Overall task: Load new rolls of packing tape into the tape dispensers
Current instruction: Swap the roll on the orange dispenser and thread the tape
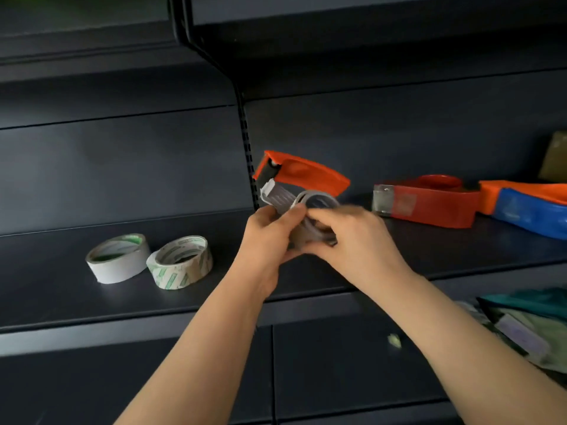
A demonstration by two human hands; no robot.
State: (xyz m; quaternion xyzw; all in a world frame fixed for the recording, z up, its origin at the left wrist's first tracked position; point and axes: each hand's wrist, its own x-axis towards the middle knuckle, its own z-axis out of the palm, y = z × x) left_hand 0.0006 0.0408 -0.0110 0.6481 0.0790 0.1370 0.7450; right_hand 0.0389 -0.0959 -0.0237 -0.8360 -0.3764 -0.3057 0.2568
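left hand (270, 237): wrapped around the near end of the orange dispenser (302, 174), fingers curled shut on it, thumb up against the roll

right hand (352, 237): clamped over the held roll (316, 201) from the right, fingers folded down the front. Pretty blurry here, so I can't tell exactly where each fingertip sits

held roll: pale, ring-shaped, sitting right between both hands and touching the dispenser's grey roller part. Can't say if it's fully seated on the hub or not

orange dispenser: sticks up and away from the hands, tilted, its orange handle pointing up-right, lifted off the shelf (92, 302)

white roll (118, 258): lying flat on the shelf, well off to the left of the left hand

printed roll (181, 261): green lettering on it, also flat, just beside the white one and touching it or nearly so; it's the closer of the two to the left hand

red dispenser (426, 199): on the shelf to the right of the right hand, a bit further back, metal blade end facing the hands

blue dispenser (527, 211): blue and orange, right of the red one and butted up against it, partly cut off by the edge

shelf: dark metal, hands are hovering over the middle of it

cloth pile (527, 320): teal and greenish stuff, lower right, below the right forearm on a lower level
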